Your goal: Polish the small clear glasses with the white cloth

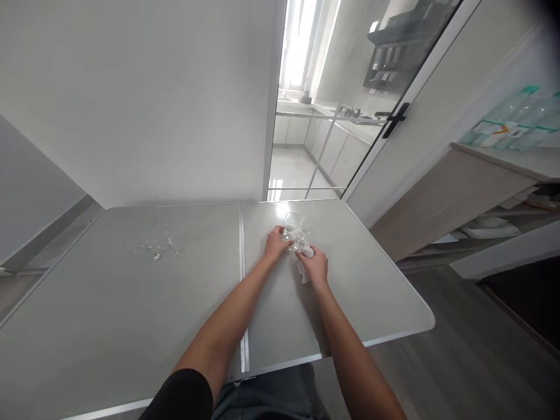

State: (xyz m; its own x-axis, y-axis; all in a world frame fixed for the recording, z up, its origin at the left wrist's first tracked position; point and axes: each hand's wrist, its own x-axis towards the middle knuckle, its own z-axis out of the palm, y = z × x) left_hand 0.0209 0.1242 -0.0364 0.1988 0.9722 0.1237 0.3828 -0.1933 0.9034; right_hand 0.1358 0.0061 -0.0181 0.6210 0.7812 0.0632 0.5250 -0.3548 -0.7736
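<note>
My left hand [276,244] is closed around the base of a small clear glass [291,222] that stands on the grey table [131,303]. My right hand [313,265] is closed on a white cloth [305,272], pressed against a second clear glass object [303,236] lying just in front of it. Both hands are close together near the table's far right part. The fingertips are partly hidden by the glassware and the cloth.
Small glass shards [157,248] lie scattered on the table's left half. A metal seam [242,280] splits the table. A sliding glass door [359,99] opens to a kitchen behind. A wooden shelf unit [481,192] with plastic bottles [511,122] stands at right.
</note>
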